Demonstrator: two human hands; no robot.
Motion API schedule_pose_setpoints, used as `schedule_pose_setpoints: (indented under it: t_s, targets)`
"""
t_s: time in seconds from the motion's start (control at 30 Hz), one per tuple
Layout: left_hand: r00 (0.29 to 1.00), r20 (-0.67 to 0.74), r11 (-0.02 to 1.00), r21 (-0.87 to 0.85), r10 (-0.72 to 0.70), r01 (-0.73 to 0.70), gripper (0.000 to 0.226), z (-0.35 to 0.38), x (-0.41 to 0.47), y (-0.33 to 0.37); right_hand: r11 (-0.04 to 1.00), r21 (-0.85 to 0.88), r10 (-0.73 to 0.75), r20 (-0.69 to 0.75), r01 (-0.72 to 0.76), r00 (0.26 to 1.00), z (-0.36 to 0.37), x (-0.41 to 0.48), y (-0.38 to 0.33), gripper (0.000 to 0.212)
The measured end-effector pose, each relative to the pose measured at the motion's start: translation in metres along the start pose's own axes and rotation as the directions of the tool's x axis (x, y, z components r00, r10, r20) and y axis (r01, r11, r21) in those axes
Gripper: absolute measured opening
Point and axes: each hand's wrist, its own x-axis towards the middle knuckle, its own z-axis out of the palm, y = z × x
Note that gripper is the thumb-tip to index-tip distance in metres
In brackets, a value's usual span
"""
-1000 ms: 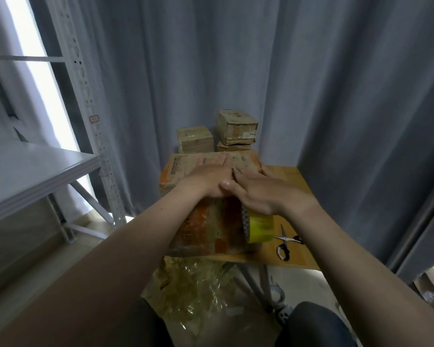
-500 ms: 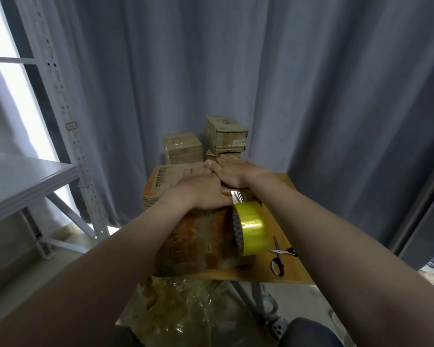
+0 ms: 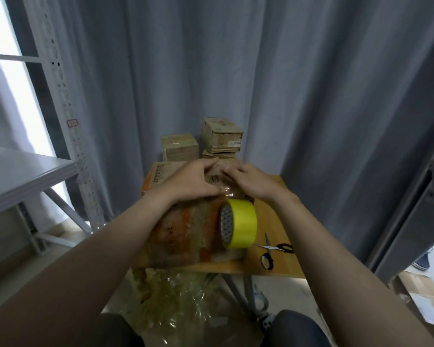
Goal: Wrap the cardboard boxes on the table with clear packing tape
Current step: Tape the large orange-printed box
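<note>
To the left stood the grey metal shelf (image 3: 23, 171), untouched throughout. Beside it, the large orange-printed cardboard box (image 3: 186, 231) lay on the light wooden table (image 3: 281, 261), its near face already glossy with film. A second before, both hands had been bunched together over the near edge of the box top. By now they had slid toward the far end and parted. The left hand (image 3: 193, 181) lay flat with fingers spread, pressing the top and gripping nothing. The right hand (image 3: 251, 181) did the same just beside it, having let go of the roll. Between them showed the shiny strip of clear tape (image 3: 218, 179). The yellow-looking roll of packing tape (image 3: 241, 222) hung against the box's near face, seemingly held only by that strip. That suggested this pass was being smoothed down and not yet cut. The black-handled scissors (image 3: 273, 249) lay unused on the table to the right.
</note>
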Motion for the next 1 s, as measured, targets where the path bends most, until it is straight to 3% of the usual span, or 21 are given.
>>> schedule_pose_setpoints:
  t_s: [0.07,0.1,0.17,0.23,0.3,0.37,0.43,0.5,0.67,0.73,0.83,0.9,1.0]
  targets:
    - [0.977,-0.18,0.993,0.054,0.11,-0.102,0.078,-0.003,-0.015,0.003,0.983,0.185,0.014,-0.157,0.015,0.988,0.005,-0.024,0.014,0.044]
    - [0.932,-0.292,0.975,0.115,0.216,-0.19,0.071,-0.003,-0.023,0.002,0.96,0.281,0.057,-0.24,0.013,0.969,0.01,-0.036,0.019,0.043]
    - [0.776,-0.503,0.925,0.209,0.38,-0.317,0.06,-0.001,-0.043,-0.01,0.912,0.41,0.138,-0.378,0.032,0.915,0.025,-0.058,0.033,0.035]
    - [0.644,-0.695,0.946,0.2,0.32,-0.255,0.062,0.005,-0.064,-0.034,0.848,0.527,0.221,-0.435,0.048,0.873,0.045,-0.079,0.048,0.027]
    - [0.579,-0.81,0.991,0.014,0.089,-0.132,0.061,0.02,-0.089,-0.057,0.822,0.568,0.286,-0.461,0.032,0.84,0.067,-0.096,0.056,0.022]
    - [0.662,-0.714,0.95,-0.313,-0.228,-0.01,0.049,0.041,-0.114,-0.069,0.789,0.614,0.324,-0.462,0.034,0.826,0.087,-0.109,0.067,0.038]
    - [0.742,-0.462,0.789,-0.596,-0.487,0.146,0.04,0.062,-0.127,-0.071,0.689,0.723,0.348,-0.383,0.044,0.856,0.1,-0.116,0.072,0.075]
    - [0.685,-0.427,0.725,-0.654,-0.59,0.216,0.036,0.072,-0.127,-0.068,0.626,0.777,0.301,-0.319,0.065,0.899,0.103,-0.118,0.075,0.085]
    - [0.54,-0.597,0.804,-0.477,-0.593,0.355,0.039,0.038,-0.101,-0.035,0.708,0.695,0.221,-0.386,0.125,0.896,0.083,-0.111,0.055,0.064]
    - [0.581,-0.608,0.838,-0.329,-0.541,0.436,0.038,0.017,-0.088,-0.037,0.74,0.66,0.214,-0.414,0.13,0.885,0.071,-0.106,0.043,0.052]
    - [0.682,-0.514,0.831,-0.119,-0.52,0.544,0.025,-0.003,-0.067,-0.055,0.832,0.535,0.101,-0.407,0.147,0.908,0.05,-0.089,0.03,0.028]
    - [0.706,-0.43,0.786,-0.012,-0.563,0.618,0.025,-0.002,-0.055,-0.066,0.903,0.427,0.102,-0.321,0.048,0.942,0.046,-0.067,0.03,0.031]
    - [0.721,-0.318,0.736,0.097,-0.615,0.67,0.035,0.01,-0.047,-0.077,0.897,0.425,0.214,-0.179,-0.12,0.96,0.057,-0.039,0.04,0.037]
